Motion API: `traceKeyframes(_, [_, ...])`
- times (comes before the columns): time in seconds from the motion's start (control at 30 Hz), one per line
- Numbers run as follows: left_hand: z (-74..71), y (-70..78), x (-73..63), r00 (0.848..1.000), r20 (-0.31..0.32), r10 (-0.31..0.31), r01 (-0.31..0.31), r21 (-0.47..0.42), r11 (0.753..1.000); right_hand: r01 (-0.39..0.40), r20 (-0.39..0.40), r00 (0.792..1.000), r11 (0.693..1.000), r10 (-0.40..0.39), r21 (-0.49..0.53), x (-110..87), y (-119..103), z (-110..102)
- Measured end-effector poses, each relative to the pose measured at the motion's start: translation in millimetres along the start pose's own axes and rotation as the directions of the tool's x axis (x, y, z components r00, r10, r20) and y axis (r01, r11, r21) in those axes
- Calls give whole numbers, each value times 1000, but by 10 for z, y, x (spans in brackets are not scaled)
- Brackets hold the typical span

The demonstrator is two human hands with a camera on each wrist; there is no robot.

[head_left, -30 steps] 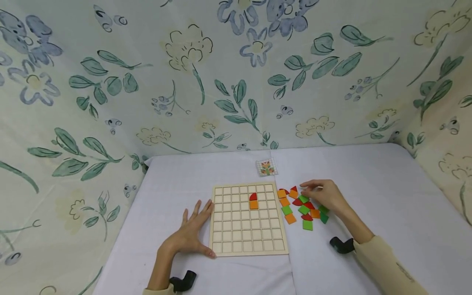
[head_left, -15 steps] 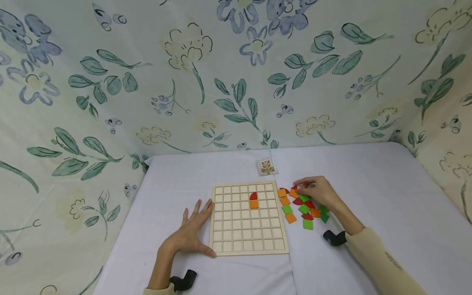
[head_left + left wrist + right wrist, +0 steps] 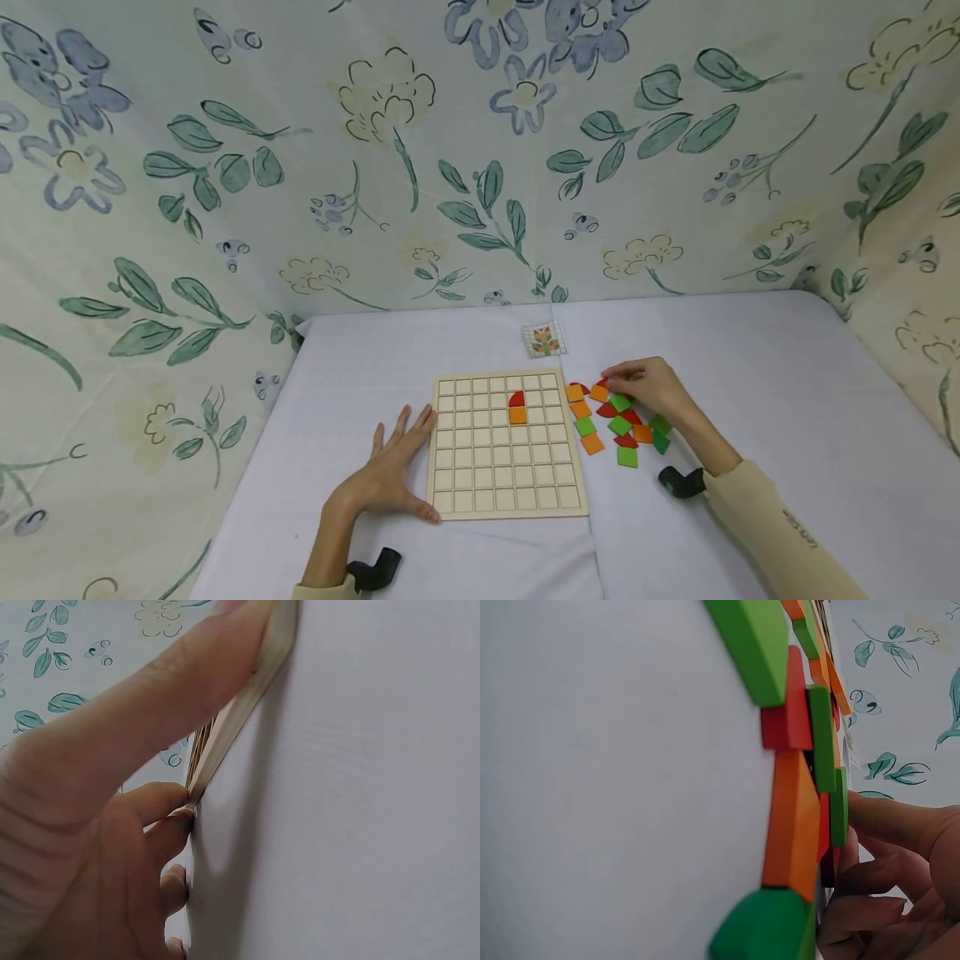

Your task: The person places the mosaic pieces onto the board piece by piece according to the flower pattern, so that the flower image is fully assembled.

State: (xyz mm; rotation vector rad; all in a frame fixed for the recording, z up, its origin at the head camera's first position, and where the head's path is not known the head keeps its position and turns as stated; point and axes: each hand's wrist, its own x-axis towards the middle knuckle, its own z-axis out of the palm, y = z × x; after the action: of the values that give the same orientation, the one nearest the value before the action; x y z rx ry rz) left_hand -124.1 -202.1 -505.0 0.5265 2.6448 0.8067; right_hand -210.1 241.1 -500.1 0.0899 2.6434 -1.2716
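Note:
A pale wooden grid board [image 3: 480, 457] lies on the table. One cell holds a red quarter-circle tile [image 3: 517, 399], and an orange square tile [image 3: 518, 415] fills the cell below it. My left hand [image 3: 386, 475] spreads along the board's left side, fingertips at that edge and thumb at the near left corner. In the left wrist view the thumb [image 3: 172, 682] lies against the board's side. My right hand [image 3: 654, 390] reaches into the loose tiles, its fingertips right at a red tile [image 3: 602, 382] beside an orange one [image 3: 598, 392]; I cannot tell whether it pinches the red tile.
Several green, orange and red tiles [image 3: 627, 457] lie scattered right of the board, some overlapping. Beyond the board's far edge sits a small card [image 3: 544, 340] with a flower pattern on a grid. A white cloth covers the table [image 3: 787, 400]; flowered fabric [image 3: 480, 167] hangs behind.
My right hand has moved left and slightly away across the loose tiles, its fingertips now at the red tile. The left hand and the board stay put.

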Motion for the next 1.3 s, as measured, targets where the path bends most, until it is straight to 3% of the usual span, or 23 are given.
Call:
traceKeyframes(0.33, [-10, 13, -3, 1000, 5, -3, 3, -3, 1000, -14, -109, 994, 999, 10, -35, -21, 19, -30])
traceKeyframes(0.63, [-6, 6, 0, 1000, 1, -7, 7, 1, 1000, 35, -45, 998, 998, -37, -58, 2, 33, -68])
traceKeyframes(1.03, [0, 4, -6, 1000, 2, -3, 3, -15, 1000, 92, -73, 992, 990, -100, -110, 51, 21, -25])
traceKeyframes(1.3, [-3, -12, -1, 1000, 6, 4, -4, -14, 1000, 91, -65, 993, 987, -100, -129, 61, 20, -21])
